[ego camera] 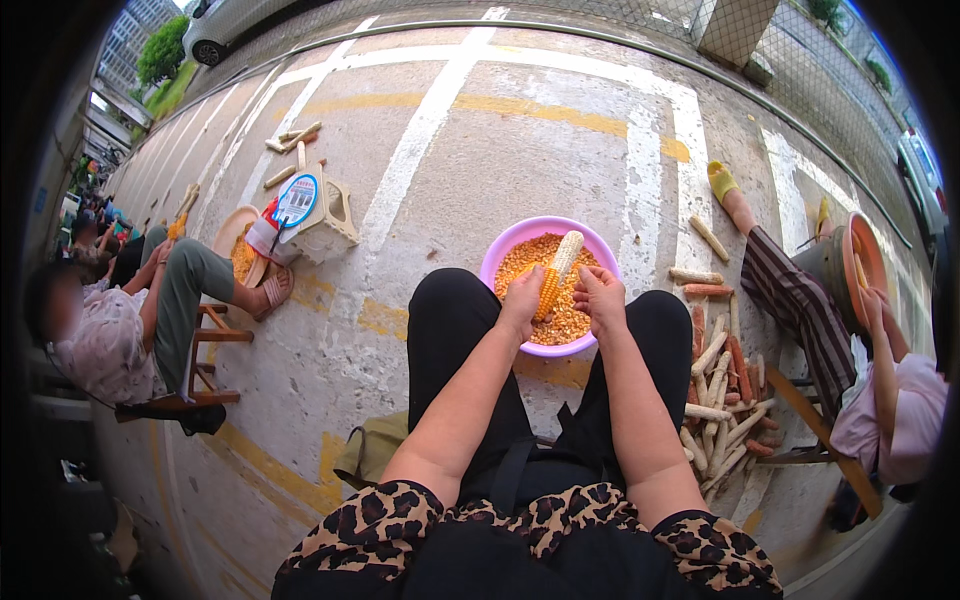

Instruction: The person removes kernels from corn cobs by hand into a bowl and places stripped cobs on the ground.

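My left hand (523, 300) grips a partly shelled corn cob (553, 281) by its lower end. Yellow kernels still cover that lower part, while the upper end is bare and pale, pointing up and to the right. Just right of the cob is my right hand (604, 300), its fingers bent and thumb near the fingertips; whether kernels sit between them is hidden. Both hands are over a pink-purple plastic basin (551, 350) between my knees. Loose corn kernels (517, 259) cover its inside.
Bare cobs (720, 390) lie heaped by my right knee. A seated person (885, 405) at right works over an orange basin (857, 240). Another person (112, 337) sits on a wooden stool (217, 335) at left, near a beige plastic stool (330, 217). A chain-link fence (600, 19) runs beyond.
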